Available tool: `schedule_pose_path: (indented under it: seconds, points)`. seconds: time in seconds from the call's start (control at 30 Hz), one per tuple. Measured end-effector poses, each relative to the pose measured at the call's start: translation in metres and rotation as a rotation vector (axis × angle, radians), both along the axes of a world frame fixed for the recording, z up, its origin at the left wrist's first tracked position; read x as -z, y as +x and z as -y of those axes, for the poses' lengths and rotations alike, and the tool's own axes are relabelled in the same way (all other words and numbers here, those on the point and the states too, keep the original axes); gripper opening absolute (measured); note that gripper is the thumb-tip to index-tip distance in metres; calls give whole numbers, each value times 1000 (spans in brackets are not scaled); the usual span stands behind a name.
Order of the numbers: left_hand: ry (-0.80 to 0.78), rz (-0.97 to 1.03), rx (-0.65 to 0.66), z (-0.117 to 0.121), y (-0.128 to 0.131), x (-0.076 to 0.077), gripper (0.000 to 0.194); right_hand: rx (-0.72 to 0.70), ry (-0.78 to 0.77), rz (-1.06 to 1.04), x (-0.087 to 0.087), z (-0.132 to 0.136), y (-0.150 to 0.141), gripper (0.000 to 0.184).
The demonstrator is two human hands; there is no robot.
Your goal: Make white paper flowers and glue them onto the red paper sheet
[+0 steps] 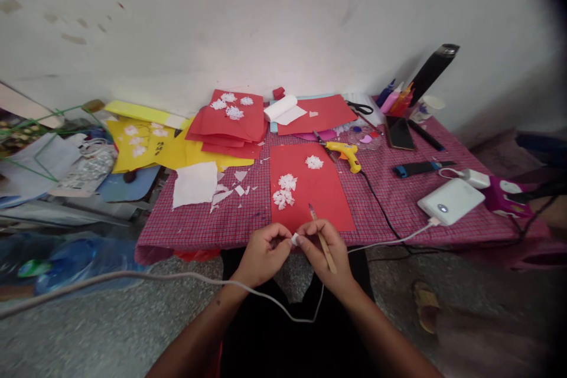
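Observation:
A small piece of white paper point(295, 239) is pinched between both hands just off the table's front edge. My left hand point(266, 253) closes thumb and finger on its left side. On its right side, my right hand point(326, 255) grips it with thumb and forefinger. A paintbrush point(326, 249) with a pale wooden handle rests in that same hand, bristle end pointing up and away. Beyond the hands lies a red paper sheet point(310, 201) bearing three ruffled white paper flowers point(284, 198), two close together at the left and one farther back.
A white paper sheet point(195, 183) and torn scraps point(221, 196) lie to the left. Behind are stacked red cards point(230, 130) and a tissue roll point(282, 107). A yellow glue gun point(343, 150), blue cutter point(416, 169) and white power bank point(452, 201) sit right. A pale cable point(199, 276) crosses my arms.

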State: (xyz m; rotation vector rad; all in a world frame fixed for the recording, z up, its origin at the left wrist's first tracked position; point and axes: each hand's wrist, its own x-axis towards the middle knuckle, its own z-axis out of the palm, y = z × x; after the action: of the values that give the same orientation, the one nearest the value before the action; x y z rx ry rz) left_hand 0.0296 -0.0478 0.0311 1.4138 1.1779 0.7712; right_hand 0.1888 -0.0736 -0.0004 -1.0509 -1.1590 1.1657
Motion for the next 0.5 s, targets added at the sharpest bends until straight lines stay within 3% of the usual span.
schedule_pose_path:
  seconds: [0.27, 0.33, 0.5]
  points:
    - [-39, 128, -21, 0, 1, 2, 13, 29, -32, -133, -8, 0, -1, 18]
    - [-38, 138, -20, 1, 3, 3, 19, 32, -19, -126, -7, 0, -2, 17]
    - [39, 49, -101, 2, 6, 8, 13, 71, 41, -26, -1, 2, -4, 16]
